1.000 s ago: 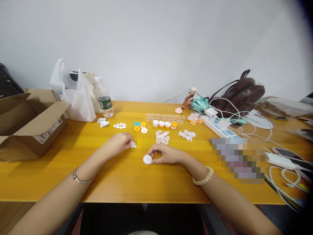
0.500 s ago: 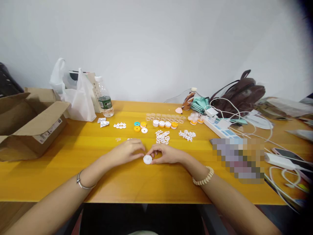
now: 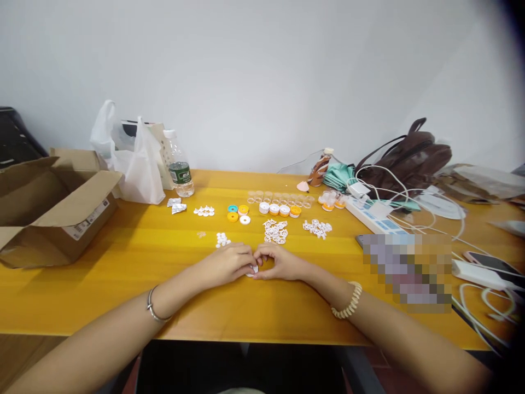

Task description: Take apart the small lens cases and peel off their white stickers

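A small white disc (image 3: 251, 270) lies between my hands near the middle of the table, mostly covered by fingers. My right hand (image 3: 281, 261) grips its right edge between thumb and fingers. My left hand (image 3: 231, 264) reaches over the disc from the left, its fingers bent down onto it. Just beyond my left hand sits a cluster of small white round pieces (image 3: 222, 239). Past my right hand are flat white openwork pieces (image 3: 275, 232), with a second pile of white pieces (image 3: 317, 228) to the right.
Farther back stand coloured round discs (image 3: 232, 216), white and orange round cases (image 3: 274, 209) and a row of clear rings (image 3: 283, 199). A cardboard box (image 3: 88, 202) and water bottle (image 3: 180, 169) stand left. A power strip (image 3: 373, 219), cables and a brown bag (image 3: 406, 158) occupy the right.
My left hand has moved right and down onto the white disc, now covering most of it. White round pieces formerly behind that hand now show. The view has shifted slightly.
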### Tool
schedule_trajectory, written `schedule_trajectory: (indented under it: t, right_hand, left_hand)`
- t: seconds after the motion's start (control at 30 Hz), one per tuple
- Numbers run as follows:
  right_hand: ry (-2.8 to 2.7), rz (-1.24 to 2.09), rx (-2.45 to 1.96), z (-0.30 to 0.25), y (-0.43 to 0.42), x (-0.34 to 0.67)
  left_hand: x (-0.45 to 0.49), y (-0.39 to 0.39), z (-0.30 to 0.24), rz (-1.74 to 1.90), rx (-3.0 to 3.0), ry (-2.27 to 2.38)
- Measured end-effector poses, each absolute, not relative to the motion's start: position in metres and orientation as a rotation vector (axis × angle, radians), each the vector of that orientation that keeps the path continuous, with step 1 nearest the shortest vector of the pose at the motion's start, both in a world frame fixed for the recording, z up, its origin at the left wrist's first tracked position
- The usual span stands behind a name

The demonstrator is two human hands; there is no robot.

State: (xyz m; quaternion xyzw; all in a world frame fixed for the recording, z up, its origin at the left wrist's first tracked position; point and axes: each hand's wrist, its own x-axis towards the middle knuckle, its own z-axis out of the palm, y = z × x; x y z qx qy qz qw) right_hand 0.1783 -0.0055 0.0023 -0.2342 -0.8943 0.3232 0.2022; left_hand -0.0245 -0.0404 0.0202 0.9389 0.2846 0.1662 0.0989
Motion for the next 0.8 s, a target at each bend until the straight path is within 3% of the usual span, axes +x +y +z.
schedule_trajectory:
  t: [0.8]
  right_hand:
    - [-2.496,0.896,-0.633,-0.0015,-0.0048,0.1776]
  left_hand:
    - [-0.0222,-0.0371,0.0102,0.574,2.988,0.891]
